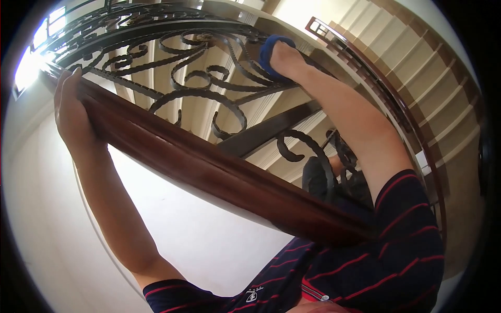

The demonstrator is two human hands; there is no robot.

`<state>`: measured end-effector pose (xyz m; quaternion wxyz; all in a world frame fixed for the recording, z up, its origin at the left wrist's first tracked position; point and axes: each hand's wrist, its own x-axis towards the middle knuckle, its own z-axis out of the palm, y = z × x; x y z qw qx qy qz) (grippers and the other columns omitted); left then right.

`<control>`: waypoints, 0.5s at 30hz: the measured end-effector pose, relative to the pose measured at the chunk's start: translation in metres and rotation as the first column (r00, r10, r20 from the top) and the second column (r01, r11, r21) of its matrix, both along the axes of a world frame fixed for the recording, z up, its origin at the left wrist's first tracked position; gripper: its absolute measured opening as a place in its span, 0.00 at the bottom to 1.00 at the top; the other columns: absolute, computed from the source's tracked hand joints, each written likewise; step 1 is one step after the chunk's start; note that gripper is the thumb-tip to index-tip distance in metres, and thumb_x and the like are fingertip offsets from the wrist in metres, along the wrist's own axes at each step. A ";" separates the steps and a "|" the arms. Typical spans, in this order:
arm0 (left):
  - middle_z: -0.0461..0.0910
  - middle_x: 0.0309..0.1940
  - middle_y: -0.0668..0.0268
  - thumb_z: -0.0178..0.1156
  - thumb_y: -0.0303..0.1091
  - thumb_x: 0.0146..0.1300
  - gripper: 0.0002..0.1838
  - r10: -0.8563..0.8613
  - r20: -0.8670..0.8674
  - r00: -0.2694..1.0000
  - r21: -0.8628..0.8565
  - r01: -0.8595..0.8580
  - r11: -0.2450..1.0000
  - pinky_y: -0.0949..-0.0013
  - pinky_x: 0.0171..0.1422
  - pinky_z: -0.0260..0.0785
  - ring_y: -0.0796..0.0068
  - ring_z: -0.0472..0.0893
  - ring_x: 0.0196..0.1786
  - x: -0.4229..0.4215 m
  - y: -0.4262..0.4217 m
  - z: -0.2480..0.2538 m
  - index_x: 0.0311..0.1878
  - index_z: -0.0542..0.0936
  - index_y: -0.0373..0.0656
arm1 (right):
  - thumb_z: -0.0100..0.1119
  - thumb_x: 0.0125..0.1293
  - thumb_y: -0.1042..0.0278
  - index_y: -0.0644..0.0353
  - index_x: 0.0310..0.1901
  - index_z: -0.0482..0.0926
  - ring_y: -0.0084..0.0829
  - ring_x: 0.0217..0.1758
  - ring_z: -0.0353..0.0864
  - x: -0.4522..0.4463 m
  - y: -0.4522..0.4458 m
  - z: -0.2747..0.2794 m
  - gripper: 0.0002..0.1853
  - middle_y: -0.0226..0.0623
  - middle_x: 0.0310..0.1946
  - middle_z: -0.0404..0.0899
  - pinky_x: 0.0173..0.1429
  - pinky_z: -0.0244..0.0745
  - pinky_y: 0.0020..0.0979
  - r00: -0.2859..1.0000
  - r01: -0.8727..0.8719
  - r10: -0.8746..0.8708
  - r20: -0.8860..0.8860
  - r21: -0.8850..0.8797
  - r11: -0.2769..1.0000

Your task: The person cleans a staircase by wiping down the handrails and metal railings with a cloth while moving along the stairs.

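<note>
My left hand [72,112] is wrapped round the far upper part of a dark brown wooden handrail [193,167], thumb and fingers along its side. Beyond the rail, my right hand [287,60] is stretched over the balusters, closed on a blue cloth [269,55]. The cloth lies against the black wrought-iron scrollwork [209,78] near its lower bar. My right fingers are mostly covered by the cloth.
Pale stair treads [261,115] show through the ironwork. Another flight with its own brown handrail [386,88] climbs at the right. A white wall [193,229] stands below the near rail. Bright window light comes from the upper left.
</note>
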<state>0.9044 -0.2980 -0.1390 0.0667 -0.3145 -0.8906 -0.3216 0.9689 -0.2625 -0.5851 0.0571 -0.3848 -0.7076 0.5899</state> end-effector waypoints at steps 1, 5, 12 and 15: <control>0.79 0.61 0.57 0.68 0.43 0.67 0.34 0.023 -0.008 1.000 -0.006 -0.023 1.000 0.62 0.65 0.76 0.63 0.81 0.61 0.006 0.001 -0.002 0.74 0.77 0.38 | 0.45 0.77 0.63 0.69 0.66 0.77 0.56 0.71 0.80 0.001 0.000 -0.001 0.24 0.61 0.68 0.79 0.74 0.77 0.48 1.000 0.019 -0.019 -0.015 0.012 1.000; 0.79 0.61 0.57 0.68 0.43 0.67 0.35 0.027 -0.006 1.000 -0.024 -0.027 0.999 0.62 0.64 0.77 0.62 0.80 0.63 0.009 0.003 -0.002 0.75 0.76 0.39 | 0.44 0.78 0.63 0.70 0.66 0.75 0.56 0.70 0.81 0.006 -0.003 -0.002 0.24 0.60 0.66 0.81 0.74 0.76 0.48 0.999 0.012 -0.013 0.040 0.023 1.000; 0.79 0.62 0.56 0.68 0.44 0.68 0.34 0.017 -0.008 1.000 -0.016 -0.017 1.000 0.62 0.65 0.77 0.61 0.80 0.63 0.006 0.000 -0.002 0.74 0.76 0.39 | 0.45 0.78 0.61 0.71 0.61 0.77 0.56 0.65 0.84 0.040 0.008 0.000 0.22 0.60 0.58 0.85 0.72 0.76 0.46 0.971 -0.238 0.237 0.028 0.094 0.967; 0.78 0.64 0.55 0.67 0.44 0.68 0.35 0.005 -0.002 1.000 -0.010 -0.006 1.000 0.61 0.65 0.76 0.61 0.80 0.65 0.002 0.001 0.000 0.75 0.76 0.39 | 0.46 0.79 0.58 0.67 0.60 0.78 0.58 0.65 0.83 0.050 0.013 -0.003 0.22 0.59 0.59 0.84 0.71 0.76 0.48 0.984 -0.170 0.173 -0.047 0.059 0.984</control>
